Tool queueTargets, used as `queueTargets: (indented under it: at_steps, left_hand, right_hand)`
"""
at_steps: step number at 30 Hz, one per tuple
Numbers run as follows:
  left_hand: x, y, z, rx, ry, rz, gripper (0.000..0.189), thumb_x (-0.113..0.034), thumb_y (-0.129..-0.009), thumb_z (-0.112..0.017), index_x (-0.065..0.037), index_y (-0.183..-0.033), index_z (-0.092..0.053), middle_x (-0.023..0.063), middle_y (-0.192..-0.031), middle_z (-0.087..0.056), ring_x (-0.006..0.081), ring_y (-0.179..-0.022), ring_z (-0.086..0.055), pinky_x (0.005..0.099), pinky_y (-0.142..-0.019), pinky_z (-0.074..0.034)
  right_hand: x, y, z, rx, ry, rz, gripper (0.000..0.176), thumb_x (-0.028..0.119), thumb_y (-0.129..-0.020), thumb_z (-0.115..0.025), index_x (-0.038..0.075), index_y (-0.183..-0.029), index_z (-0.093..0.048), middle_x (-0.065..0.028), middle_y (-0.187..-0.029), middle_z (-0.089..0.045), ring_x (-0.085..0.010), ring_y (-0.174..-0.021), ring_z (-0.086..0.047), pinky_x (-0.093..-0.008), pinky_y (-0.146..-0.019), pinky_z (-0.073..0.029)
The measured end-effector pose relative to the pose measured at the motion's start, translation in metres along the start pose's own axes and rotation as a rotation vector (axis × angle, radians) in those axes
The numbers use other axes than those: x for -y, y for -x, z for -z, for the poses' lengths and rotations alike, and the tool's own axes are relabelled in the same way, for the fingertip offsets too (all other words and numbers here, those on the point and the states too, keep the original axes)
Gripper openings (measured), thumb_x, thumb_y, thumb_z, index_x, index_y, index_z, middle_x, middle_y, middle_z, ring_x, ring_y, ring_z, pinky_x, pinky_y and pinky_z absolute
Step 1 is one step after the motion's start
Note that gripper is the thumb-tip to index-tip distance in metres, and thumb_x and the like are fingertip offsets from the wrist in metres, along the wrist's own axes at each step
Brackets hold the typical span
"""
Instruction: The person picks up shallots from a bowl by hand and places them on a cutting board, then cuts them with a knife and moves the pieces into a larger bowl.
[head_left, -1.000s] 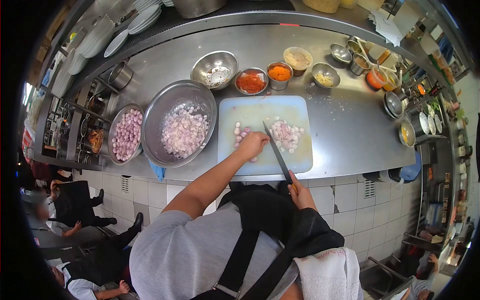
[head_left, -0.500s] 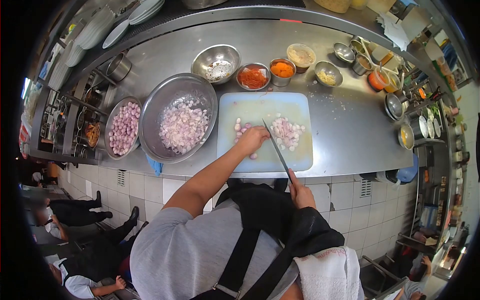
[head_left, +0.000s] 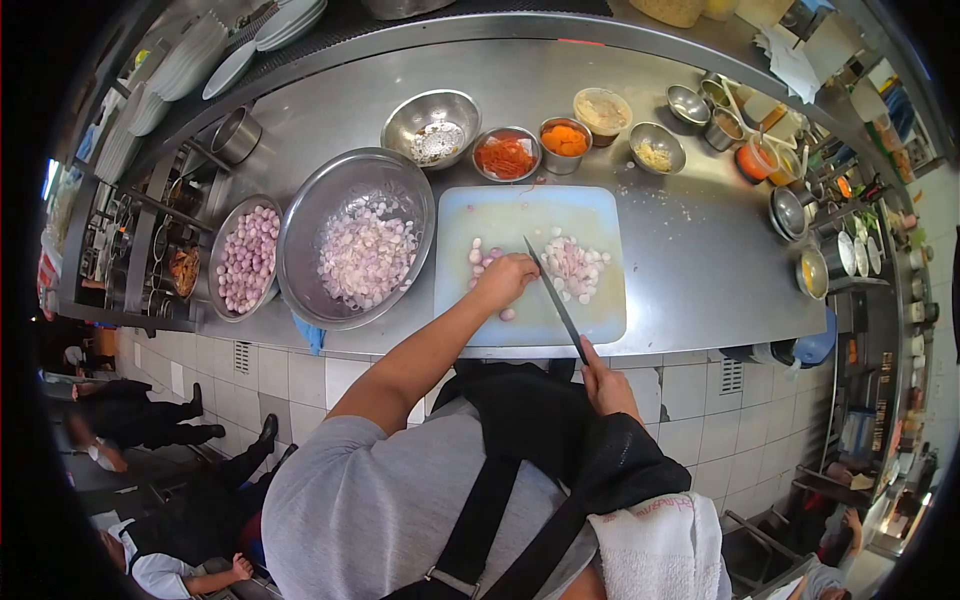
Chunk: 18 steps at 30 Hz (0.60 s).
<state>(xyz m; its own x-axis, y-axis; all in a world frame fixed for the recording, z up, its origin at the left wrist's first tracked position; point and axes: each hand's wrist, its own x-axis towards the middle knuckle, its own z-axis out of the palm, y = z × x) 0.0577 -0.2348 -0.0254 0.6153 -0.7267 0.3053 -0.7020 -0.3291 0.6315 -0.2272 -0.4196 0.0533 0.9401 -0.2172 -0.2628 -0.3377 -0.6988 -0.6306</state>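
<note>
On the pale cutting board [head_left: 590, 325], my left hand [head_left: 508, 281] is closed, fingertips bunched against the knife blade on a shallot that is almost wholly hidden. My right hand [head_left: 606, 385] grips the handle of a long knife [head_left: 558, 305], whose blade slants across the board with its tip pointing away from me. Right of the blade lies a pile of sliced shallots [head_left: 577, 265]. A few whole peeled shallots [head_left: 477, 257] lie left of my left hand, and a single shallot [head_left: 507, 314] sits just below it.
A big steel bowl [head_left: 300, 215] of sliced shallots stands left of the board, beside a bowl of whole shallots [head_left: 250, 258]. Behind the board are a steel bowl [head_left: 400, 115], shredded orange-red food [head_left: 504, 156], orange pieces [head_left: 565, 139] and a tub [head_left: 602, 108]. Other people are at lower left.
Both my hands and the knife stay almost in place, with only a tiny shift of the right hand. At lower left, a person in the background has moved slightly.
</note>
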Motion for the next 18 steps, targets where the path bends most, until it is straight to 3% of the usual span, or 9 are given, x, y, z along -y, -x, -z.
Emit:
queueTargets:
  at_steps: [8, 11, 13, 18]
  left_hand:
    - [-0.002, 0.0, 0.003, -0.002, 0.005, 0.033, 0.006, -0.004, -0.089, -0.075, -0.003, -0.093, -0.078, 0.0124, -0.098, -0.078, 0.0343, -0.095, -0.074, 0.0445, -0.085, -0.059]
    - [-0.004, 0.002, 0.005, 0.007, 0.025, 0.041, 0.005, -0.006, -0.09, -0.074, -0.003, -0.093, -0.078, 0.0122, -0.096, -0.077, 0.0346, -0.095, -0.074, 0.045, -0.086, -0.059]
    - [-0.003, 0.002, 0.007, -0.002, 0.032, 0.061, 0.005, -0.007, -0.09, -0.075, -0.003, -0.093, -0.078, 0.012, -0.097, -0.077, 0.0345, -0.095, -0.074, 0.045, -0.086, -0.059]
    - [-0.001, 0.002, 0.008, 0.03, -0.014, 0.013, 0.007, -0.007, -0.091, -0.077, -0.003, -0.097, -0.079, 0.0121, -0.102, -0.077, 0.0329, -0.099, -0.074, 0.0426, -0.088, -0.06]
  right_hand:
    - [0.0, 0.003, 0.004, -0.002, -0.015, -0.014, 0.061, 0.019, -0.11, -0.061, 0.036, -0.166, -0.045, -0.0317, -0.095, -0.073, -0.0521, -0.091, -0.071, -0.0568, -0.083, -0.054]
    - [-0.02, 0.001, -0.017, -0.01, -0.019, 0.029, 0.064, 0.019, -0.109, -0.062, 0.034, -0.168, -0.042, -0.0311, -0.09, -0.073, -0.0524, -0.083, -0.072, -0.0602, -0.077, -0.055]
    - [-0.015, -0.006, -0.016, 0.019, -0.033, -0.023, 0.061, 0.018, -0.11, -0.061, 0.036, -0.167, -0.045, -0.031, -0.096, -0.073, -0.0511, -0.091, -0.072, -0.0545, -0.084, -0.055]
    - [-0.009, -0.006, -0.008, 0.028, -0.055, -0.044, 0.06, 0.016, -0.11, -0.061, 0.035, -0.166, -0.047, -0.0308, -0.097, -0.073, -0.051, -0.093, -0.072, -0.0523, -0.085, -0.056]
